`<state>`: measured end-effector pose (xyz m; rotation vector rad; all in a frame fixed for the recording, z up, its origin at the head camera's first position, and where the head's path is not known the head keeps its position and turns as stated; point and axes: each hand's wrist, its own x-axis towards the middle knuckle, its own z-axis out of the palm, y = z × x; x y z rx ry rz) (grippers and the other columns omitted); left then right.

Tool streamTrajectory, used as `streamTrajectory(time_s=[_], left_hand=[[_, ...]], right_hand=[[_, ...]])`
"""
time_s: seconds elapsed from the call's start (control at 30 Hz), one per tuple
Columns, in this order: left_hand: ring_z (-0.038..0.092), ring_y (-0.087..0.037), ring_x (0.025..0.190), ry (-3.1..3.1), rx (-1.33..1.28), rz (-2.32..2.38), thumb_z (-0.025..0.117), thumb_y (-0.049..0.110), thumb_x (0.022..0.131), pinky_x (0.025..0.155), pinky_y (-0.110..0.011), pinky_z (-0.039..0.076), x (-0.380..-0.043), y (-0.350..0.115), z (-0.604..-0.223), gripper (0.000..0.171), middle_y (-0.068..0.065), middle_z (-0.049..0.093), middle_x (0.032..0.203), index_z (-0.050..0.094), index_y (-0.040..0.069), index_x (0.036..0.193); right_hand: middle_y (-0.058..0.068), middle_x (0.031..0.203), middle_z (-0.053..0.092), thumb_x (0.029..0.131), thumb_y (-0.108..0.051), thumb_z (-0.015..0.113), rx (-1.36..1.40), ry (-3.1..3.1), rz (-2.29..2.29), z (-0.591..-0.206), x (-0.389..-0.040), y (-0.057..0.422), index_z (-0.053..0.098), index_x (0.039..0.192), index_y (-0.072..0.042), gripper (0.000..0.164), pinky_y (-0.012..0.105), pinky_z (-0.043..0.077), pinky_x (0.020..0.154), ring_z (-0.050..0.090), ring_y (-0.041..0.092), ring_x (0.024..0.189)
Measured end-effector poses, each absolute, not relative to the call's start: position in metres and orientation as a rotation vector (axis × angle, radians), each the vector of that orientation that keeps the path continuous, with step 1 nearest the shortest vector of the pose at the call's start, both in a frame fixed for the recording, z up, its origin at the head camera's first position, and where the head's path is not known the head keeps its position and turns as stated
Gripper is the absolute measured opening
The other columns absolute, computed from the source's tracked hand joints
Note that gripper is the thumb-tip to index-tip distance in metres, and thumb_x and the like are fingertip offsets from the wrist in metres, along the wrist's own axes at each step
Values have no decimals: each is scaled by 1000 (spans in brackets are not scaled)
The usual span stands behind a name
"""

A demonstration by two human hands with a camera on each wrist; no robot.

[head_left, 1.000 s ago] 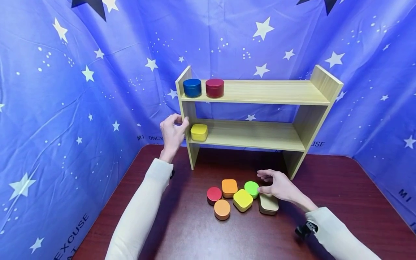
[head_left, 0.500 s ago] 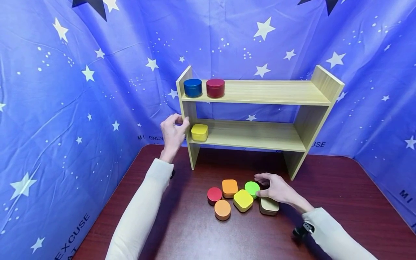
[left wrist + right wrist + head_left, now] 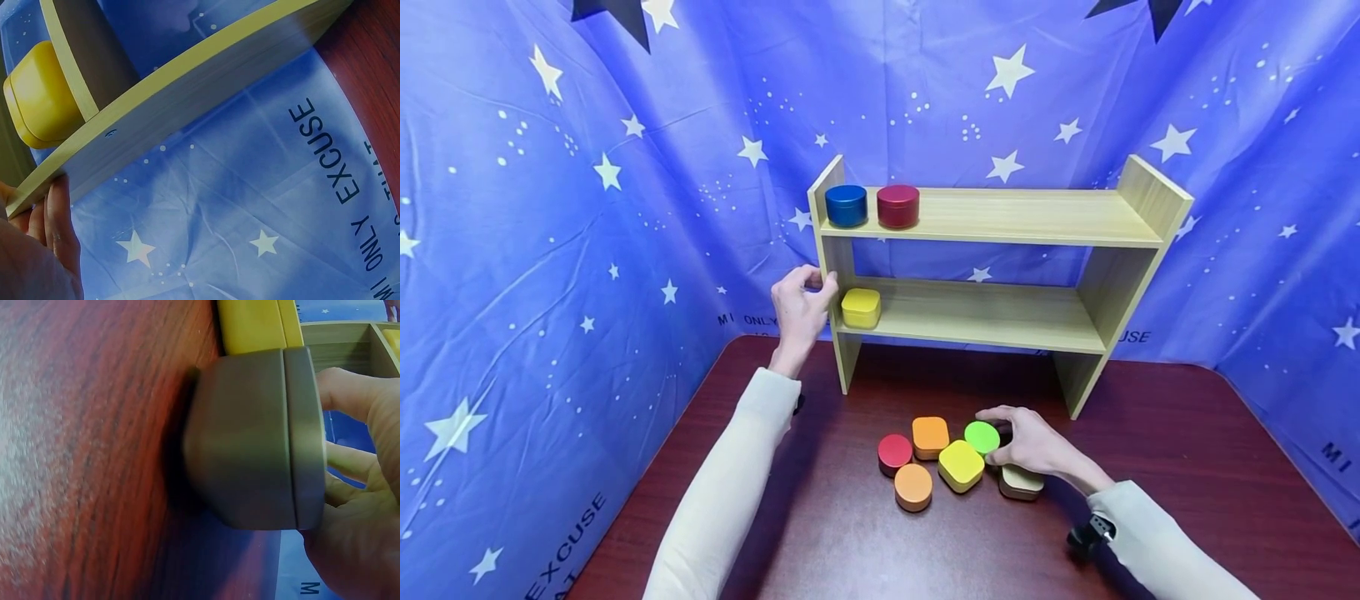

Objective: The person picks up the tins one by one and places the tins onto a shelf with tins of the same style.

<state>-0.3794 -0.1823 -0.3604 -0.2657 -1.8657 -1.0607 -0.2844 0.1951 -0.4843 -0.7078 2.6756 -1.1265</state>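
My left hand [image 3: 802,305] grips the front edge of the wooden shelf's left side panel [image 3: 156,94], with fingers on its outer face in the left wrist view. Just inside that panel, a yellow square tin [image 3: 861,308] sits on the lower board. My right hand [image 3: 1037,439] is over the table, its curved fingers and thumb spread at the far and near sides of a green round tin [image 3: 982,437]. Under that hand stands a gold-beige square tin [image 3: 1021,483], partly covered by it; this tin [image 3: 250,440] fills the middle of the right wrist view and hides the fingertips.
Beside the green tin stand a yellow square tin [image 3: 961,466], an orange square tin [image 3: 930,437], a red round tin [image 3: 895,454] and an orange round tin [image 3: 913,487]. On the upper board are a blue tin [image 3: 846,206] and a dark red tin [image 3: 898,207].
My right hand has moved left and slightly down, from beside the green tin to around its sides. The left hand stays on the shelf panel, and the tins have not moved.
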Motion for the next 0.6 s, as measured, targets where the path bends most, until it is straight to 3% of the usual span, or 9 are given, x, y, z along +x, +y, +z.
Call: streamTrajectory(time_s=[0.17, 0.6], left_hand=[[66, -37, 69, -1863, -265, -1075, 77, 17, 88, 68, -34, 47, -380, -183, -362, 25, -22, 72, 73, 70, -3, 75], [67, -38, 69, -1858, -264, -1087, 77, 17, 89, 68, -24, 45, -379, -182, -360, 24, -22, 73, 74, 73, -3, 76]], right_hand=[[9, 116, 80, 72, -5, 90, -708, 2668, -1123, -486, -284, 194, 70, 136, 3, 67, 24, 55, 90, 70, 19, 106], [9, 116, 79, 75, -6, 90, -647, 2626, -1203, -486, -285, 197, 71, 133, -1, 61, 24, 53, 89, 68, 19, 106]])
